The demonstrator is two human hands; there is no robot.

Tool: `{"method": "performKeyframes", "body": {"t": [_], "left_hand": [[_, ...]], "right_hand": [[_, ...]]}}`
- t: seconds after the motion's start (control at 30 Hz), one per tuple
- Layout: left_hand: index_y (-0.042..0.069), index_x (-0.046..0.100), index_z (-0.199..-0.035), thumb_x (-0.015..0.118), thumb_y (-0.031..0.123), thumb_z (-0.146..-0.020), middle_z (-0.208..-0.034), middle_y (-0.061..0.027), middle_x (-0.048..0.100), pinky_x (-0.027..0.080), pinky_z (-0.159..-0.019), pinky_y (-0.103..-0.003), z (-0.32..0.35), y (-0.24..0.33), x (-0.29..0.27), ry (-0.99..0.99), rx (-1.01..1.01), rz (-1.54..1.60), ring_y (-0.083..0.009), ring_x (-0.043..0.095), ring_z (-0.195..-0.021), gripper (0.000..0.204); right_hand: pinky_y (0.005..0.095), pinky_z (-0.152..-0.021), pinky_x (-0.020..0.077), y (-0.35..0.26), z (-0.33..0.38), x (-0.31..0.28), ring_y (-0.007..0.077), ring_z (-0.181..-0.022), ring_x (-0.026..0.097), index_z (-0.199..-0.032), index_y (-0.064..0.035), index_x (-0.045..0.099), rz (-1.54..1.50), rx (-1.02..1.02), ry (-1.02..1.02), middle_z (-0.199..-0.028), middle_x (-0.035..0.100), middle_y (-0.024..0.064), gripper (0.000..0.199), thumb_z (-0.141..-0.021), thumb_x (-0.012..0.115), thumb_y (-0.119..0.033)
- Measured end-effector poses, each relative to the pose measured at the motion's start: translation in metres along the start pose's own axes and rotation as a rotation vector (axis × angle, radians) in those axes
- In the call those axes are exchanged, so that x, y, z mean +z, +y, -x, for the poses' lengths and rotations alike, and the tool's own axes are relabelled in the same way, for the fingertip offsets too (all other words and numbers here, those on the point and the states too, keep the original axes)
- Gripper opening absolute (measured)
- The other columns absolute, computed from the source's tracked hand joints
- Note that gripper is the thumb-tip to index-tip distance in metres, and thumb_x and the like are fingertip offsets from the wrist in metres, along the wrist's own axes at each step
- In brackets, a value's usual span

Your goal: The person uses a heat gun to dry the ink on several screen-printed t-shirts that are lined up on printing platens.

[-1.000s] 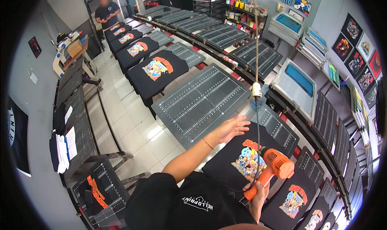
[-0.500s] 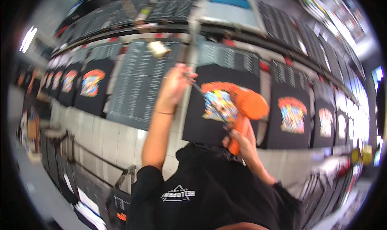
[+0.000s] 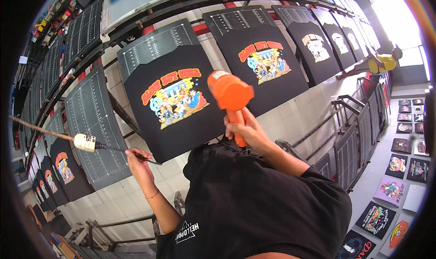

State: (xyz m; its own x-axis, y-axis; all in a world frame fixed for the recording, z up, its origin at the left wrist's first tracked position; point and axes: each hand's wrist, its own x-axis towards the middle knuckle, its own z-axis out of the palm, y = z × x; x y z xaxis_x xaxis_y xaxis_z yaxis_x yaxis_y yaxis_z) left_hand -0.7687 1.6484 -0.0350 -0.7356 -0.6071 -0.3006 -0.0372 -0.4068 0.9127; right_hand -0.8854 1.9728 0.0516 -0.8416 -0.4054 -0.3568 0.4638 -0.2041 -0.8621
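Observation:
My right hand (image 3: 249,131) is closed around the handle of an orange heat gun (image 3: 232,93), which is raised in front of my chest. The fingers of my left hand (image 3: 141,168) pinch a thin black cord (image 3: 116,148) at the lower left. This cord runs to a cream-coloured socket (image 3: 85,142) on a hanging brown cable. Ahead of me, a black T-shirt (image 3: 136,93) with a colourful cartoon print lies flat on a dark board. To its right, partly behind the heat gun, is another black T-shirt (image 3: 227,43) with the same print.
A bare dark board (image 3: 95,122) with white ruler marks is left of the shirt. More boards with shirts line the rack. A framed screen (image 3: 141,7) stands at the far left. A person in yellow (image 3: 386,63) bends at the right, near sample prints (image 3: 376,219) on the floor.
The view has swung to the right. My left hand has come down and left, away from the printed shirt, still with the cord. The heat gun stays in my right hand.

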Motion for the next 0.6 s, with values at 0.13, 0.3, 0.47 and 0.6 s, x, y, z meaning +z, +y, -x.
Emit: {"method": "performKeyframes", "body": {"t": [0.13,0.3,0.47,0.6], "left_hand": [[0.006,0.046,-0.084,0.041,0.046,-0.105,-0.064,-0.0030,0.045,0.047,-0.058,-0.029,0.031,-0.056,0.038,0.115,0.013,-0.219,-0.0124,0.045,-0.054,0.045],[0.009,0.044,-0.076,0.042,0.040,-0.105,-0.061,-0.0010,0.043,0.042,-0.051,-0.025,0.053,-0.129,0.092,0.334,0.011,-0.459,-0.0091,0.041,-0.050,0.042],[-0.010,0.053,-0.095,0.040,0.033,-0.104,-0.082,-0.0220,0.061,0.045,-0.072,-0.047,0.053,-0.198,0.124,0.723,0.343,-0.899,-0.0392,0.058,-0.078,0.045],[-0.007,0.054,-0.098,0.036,0.033,-0.104,-0.091,-0.0286,0.064,0.046,-0.073,-0.051,0.043,-0.209,0.166,0.821,0.286,-0.997,-0.0484,0.060,-0.086,0.044]], "right_hand": [[0.0239,-0.049,0.0465,-0.036,-0.001,-0.085,0.0098,-0.056,0.057,-0.132,-0.0031,0.045,0.132,0.042,0.092,-0.085,0.055,0.0032,0.043,-0.092,0.058,-0.012],[0.0255,-0.053,0.0483,-0.098,-0.016,-0.194,0.0094,-0.056,0.057,-0.131,0.0000,0.042,0.249,0.036,0.009,-0.083,0.056,0.0029,0.049,-0.088,0.063,-0.011],[0.0260,-0.054,0.0499,-0.162,-0.052,-0.267,0.0102,-0.058,0.058,-0.120,0.0035,0.048,0.530,0.141,-0.131,-0.083,0.058,0.0039,0.042,-0.088,0.063,-0.018],[0.0260,-0.056,0.0506,-0.196,-0.102,-0.284,0.0102,-0.061,0.058,-0.121,0.0036,0.048,0.581,0.128,-0.268,-0.092,0.063,0.0067,0.045,-0.090,0.064,-0.024]]}}
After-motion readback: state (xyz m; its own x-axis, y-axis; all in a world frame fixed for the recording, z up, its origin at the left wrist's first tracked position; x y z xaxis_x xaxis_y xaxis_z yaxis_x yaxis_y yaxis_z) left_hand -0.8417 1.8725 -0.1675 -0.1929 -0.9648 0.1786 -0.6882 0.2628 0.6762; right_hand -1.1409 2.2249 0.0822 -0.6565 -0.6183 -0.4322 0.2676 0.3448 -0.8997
